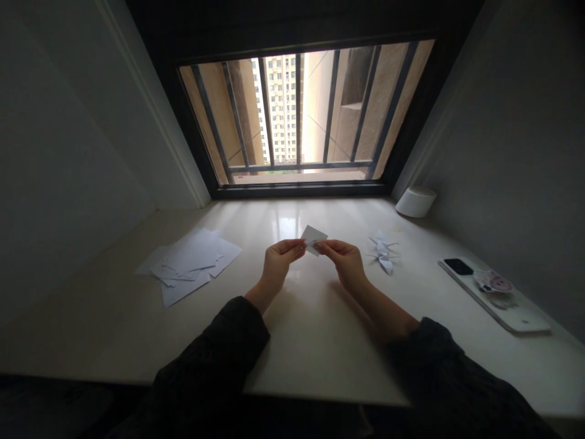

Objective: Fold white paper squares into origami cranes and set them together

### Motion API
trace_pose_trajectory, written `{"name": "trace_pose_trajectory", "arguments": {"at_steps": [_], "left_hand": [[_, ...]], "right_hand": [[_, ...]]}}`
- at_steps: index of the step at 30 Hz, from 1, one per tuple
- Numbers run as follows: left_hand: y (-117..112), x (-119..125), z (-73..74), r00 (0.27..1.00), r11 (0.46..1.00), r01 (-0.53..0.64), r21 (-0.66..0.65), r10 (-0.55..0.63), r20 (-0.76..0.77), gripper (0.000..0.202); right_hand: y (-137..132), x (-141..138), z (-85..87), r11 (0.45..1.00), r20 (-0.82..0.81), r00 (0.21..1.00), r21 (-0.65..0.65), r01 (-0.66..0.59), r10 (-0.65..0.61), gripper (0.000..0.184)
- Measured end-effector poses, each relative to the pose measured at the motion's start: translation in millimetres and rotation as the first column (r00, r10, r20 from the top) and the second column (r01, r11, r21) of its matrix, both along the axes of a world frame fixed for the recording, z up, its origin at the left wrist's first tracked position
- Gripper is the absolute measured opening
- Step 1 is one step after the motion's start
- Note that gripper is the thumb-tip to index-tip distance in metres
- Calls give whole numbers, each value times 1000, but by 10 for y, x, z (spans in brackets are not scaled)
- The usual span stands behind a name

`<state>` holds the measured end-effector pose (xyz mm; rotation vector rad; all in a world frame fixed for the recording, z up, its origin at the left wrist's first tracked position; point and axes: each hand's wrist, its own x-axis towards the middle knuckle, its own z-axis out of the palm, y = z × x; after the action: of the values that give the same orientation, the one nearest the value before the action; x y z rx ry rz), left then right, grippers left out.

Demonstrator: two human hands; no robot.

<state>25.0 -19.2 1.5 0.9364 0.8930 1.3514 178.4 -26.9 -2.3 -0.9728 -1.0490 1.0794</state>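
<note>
A small folded square of white paper point(314, 234) is held up above the sill, one corner pointing away from me. My left hand point(280, 257) pinches its left side between thumb and fingers. On the opposite side, my right hand point(343, 259) grips the paper in the same pinching way. Several loose sheets of white paper point(189, 256) lie in a messy pile to the left of my hands. Right of my right hand sit folded paper cranes point(384, 251), close together in a row.
The pale sill point(320, 341) runs up to a barred window point(297, 116) at the back. A white rounded object point(415, 202) stands in the back right corner. Nearer on the right lies a phone point(498, 302) with a round decorated grip on it. Walls close in both sides.
</note>
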Motion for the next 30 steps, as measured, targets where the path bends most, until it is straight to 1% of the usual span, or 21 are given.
{"name": "trace_pose_trajectory", "arguments": {"at_steps": [5, 14, 23, 30], "left_hand": [[-13, 7, 14, 1000, 1000, 3, 10, -3, -17, 28], [-45, 29, 18, 1000, 1000, 14, 5, -14, 0, 25], [-54, 35, 31, 999, 1000, -12, -8, 13, 48, 27], [-72, 58, 61, 996, 999, -9, -40, 12, 85, 28]], "right_hand": [[-11, -2, 20, 1000, 30, 1000, 4, -7, 7, 21], [-22, -22, 26, 1000, -40, 999, 12, 11, -11, 16], [-37, -33, 38, 999, -2, 999, 16, 34, -34, 20], [-29, -39, 31, 999, -64, 997, 2, 37, -37, 18]]}}
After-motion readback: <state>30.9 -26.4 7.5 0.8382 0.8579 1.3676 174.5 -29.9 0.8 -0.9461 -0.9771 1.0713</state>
